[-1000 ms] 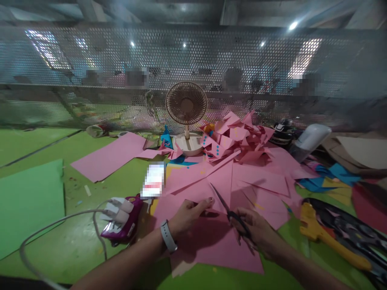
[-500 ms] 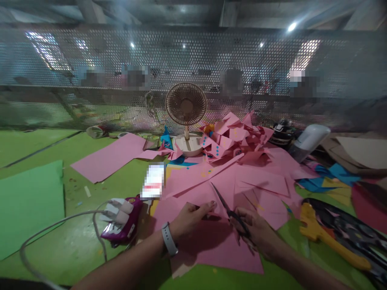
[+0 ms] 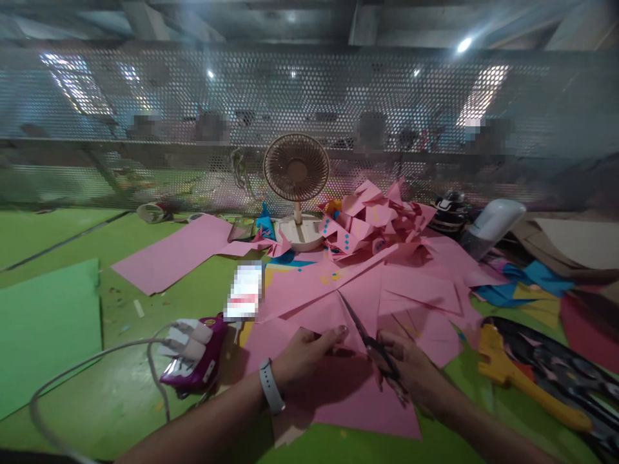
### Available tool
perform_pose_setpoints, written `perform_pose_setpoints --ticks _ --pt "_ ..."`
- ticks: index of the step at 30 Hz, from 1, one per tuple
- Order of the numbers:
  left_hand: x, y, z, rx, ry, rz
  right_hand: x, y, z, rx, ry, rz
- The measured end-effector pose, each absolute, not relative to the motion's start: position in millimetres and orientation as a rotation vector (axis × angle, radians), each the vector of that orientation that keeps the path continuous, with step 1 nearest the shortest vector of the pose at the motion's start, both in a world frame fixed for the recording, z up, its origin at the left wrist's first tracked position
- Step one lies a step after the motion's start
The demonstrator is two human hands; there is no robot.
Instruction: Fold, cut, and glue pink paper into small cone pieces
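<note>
My right hand (image 3: 409, 370) grips dark-handled scissors (image 3: 355, 316), fingers in the loops. Their blades point up and left over pink paper and look close together. Just left of them, my left hand (image 3: 309, 351), with a pale watch band on its wrist, pinches a piece of pink paper between thumb and fingers. The fingertips under the thumb are partly hidden. Beneath both hands lies a large pink sheet (image 3: 372, 412), shaded by them. More pink sheets (image 3: 300, 290) overlap beyond the blade tips.
A fan (image 3: 297, 169) stands at the back beside a heap of cut pink pieces (image 3: 377, 216). To the left are a phone (image 3: 244, 290), a purple power strip (image 3: 193, 361) with a looping cable and a green sheet (image 3: 48, 328). A yellow-handled tool (image 3: 532, 390) lies right.
My left thumb has shifted very slightly right toward the blades. The scissors and my right hand stay nearly in place; the view has moved a little.
</note>
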State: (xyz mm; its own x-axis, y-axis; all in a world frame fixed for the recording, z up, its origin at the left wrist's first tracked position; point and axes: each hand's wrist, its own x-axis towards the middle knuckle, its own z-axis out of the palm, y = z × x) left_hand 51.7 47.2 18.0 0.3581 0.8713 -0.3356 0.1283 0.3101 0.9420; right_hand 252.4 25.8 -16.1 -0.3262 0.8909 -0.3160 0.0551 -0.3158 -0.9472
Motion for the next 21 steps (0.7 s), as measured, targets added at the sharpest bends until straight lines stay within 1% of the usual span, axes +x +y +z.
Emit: perform_pose_setpoints --ticks 10,21 --pt "51.3 48.5 19.3 1.200 1.107 0.650 250.3 27.0 -10.6 -1.294 -1.283 1.710" --pt "50.4 48.7 12.8 1.190 1.167 0.594 248.5 26.7 -2.9 -1.324 -1.355 1.633"
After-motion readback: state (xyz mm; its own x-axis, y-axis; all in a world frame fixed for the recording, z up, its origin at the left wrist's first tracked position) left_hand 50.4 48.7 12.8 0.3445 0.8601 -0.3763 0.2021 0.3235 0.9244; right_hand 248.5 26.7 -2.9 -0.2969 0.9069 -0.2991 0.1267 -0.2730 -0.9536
